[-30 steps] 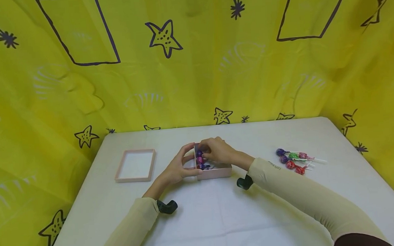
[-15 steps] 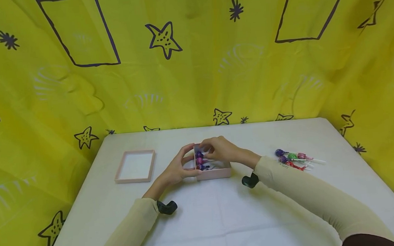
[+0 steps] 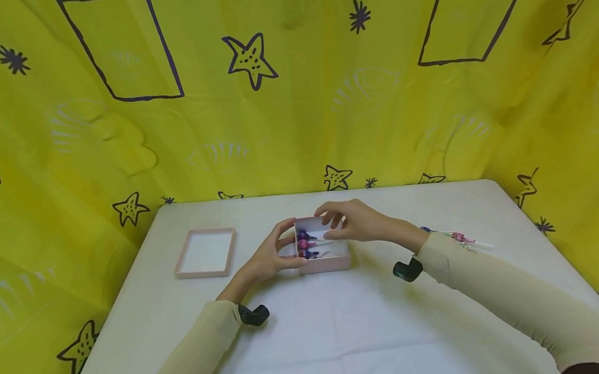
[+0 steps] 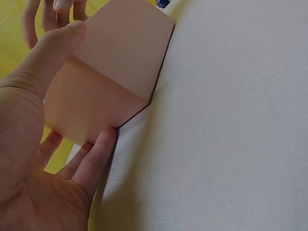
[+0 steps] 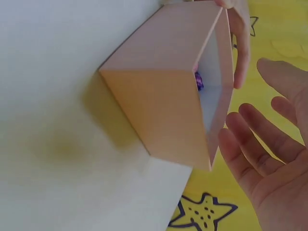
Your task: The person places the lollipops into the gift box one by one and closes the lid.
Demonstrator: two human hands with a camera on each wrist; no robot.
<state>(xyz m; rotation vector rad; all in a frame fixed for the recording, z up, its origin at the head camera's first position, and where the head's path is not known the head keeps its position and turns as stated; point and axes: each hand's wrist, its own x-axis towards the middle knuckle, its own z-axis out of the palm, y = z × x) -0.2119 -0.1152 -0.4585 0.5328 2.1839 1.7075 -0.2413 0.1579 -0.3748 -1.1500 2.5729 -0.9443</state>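
A pink open-topped box stands mid-table. Inside it, several wrapped lollipops lie with purple and pink heads against the left wall and white sticks pointing right. My left hand grips the box's left end, thumb on the near wall and fingers reaching round to the far side; the left wrist view shows the thumb and fingers on the pink walls. Over the right part of the box hovers my right hand. Its fingers are spread and loosely bent beside the opening, with nothing between them.
A shallow pink lid with a white inside lies on the table left of the box. To the right, more lollipops lie in a pile, partly hidden behind the right sleeve. A yellow patterned curtain surrounds the table.
My right hand has moved right, away from the lollipop heads in the box, and its fingers have spread. More of the box's inside now shows. My left hand has stayed put.
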